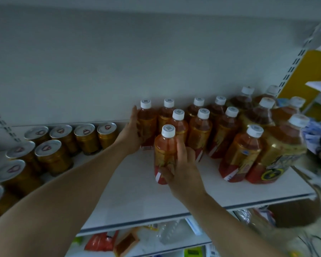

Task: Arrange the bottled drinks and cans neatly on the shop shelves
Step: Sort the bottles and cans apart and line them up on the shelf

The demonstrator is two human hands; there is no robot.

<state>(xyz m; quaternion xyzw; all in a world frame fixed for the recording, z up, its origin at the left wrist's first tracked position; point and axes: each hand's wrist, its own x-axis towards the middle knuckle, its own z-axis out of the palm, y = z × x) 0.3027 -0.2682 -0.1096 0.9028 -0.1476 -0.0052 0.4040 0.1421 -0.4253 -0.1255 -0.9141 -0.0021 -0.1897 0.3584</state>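
Right hand (183,171) grips front bottle (165,145), left hand (132,130) rear bottle (149,121), both orange, white-capped

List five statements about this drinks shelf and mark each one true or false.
1. The right hand grips the front bottle. True.
2. The cans stand to the right of the bottles. False: they stand to the left.
3. Every visible bottle cap is white. True.
4. The left hand holds a can. False: it curls round the back-left bottle.
5. The front bottle lies on its side. False: it is upright.
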